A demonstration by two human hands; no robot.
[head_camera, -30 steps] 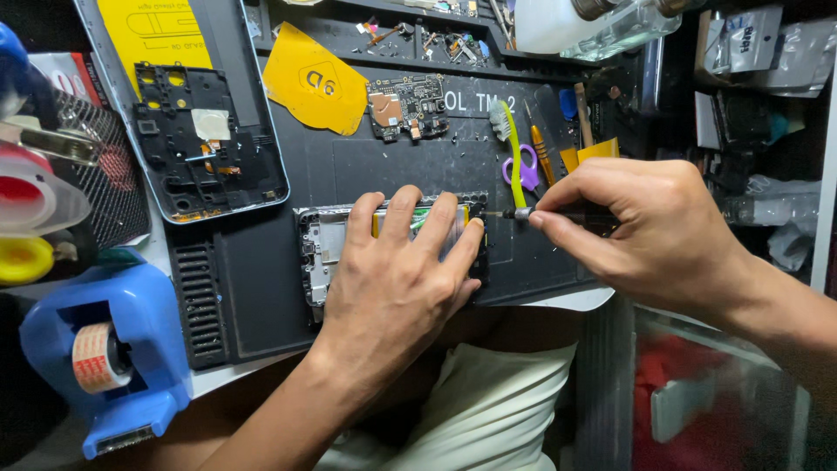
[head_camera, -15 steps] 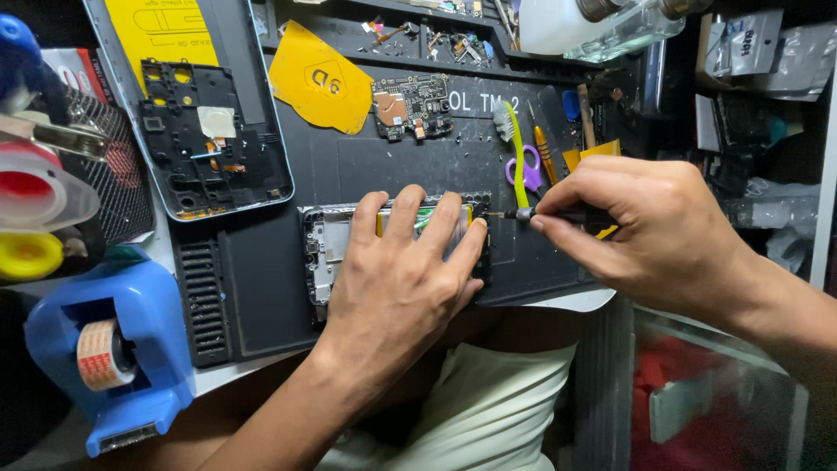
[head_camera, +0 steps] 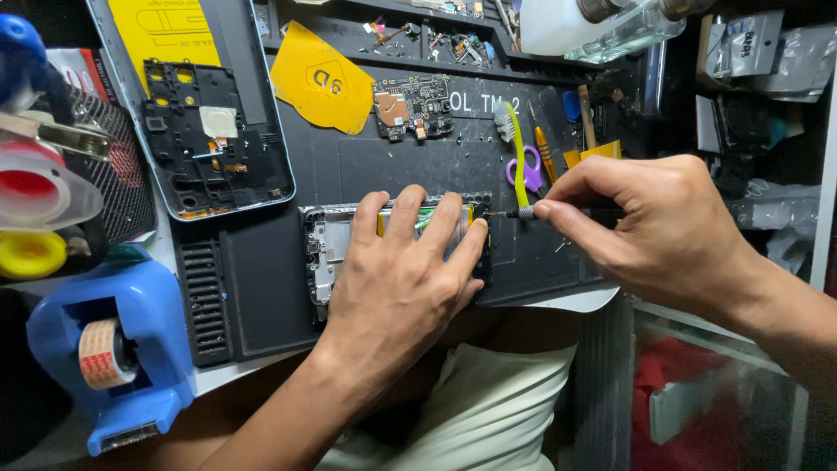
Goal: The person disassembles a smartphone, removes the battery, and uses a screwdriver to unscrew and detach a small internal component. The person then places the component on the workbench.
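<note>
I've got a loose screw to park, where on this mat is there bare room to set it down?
Bare mat lies left of the opened phone, below the black back cover. A smaller patch sits between the circuit board and the left hand. The strip by the purple scissors, brush and right hand is crowded.

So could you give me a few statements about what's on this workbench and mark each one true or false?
1. The left hand lies flat on the opened phone. True.
2. The right hand holds a pair of scissors. False: it pinches a thin screwdriver, its tip at the phone's edge.
3. A blue tape dispenser stands at the left of the mat. True.
4. The green circuit board sits inside the phone. False: it lies apart, higher on the black mat.
5. The yellow pick lies under the left hand. False: it lies near the mat's top.
</note>
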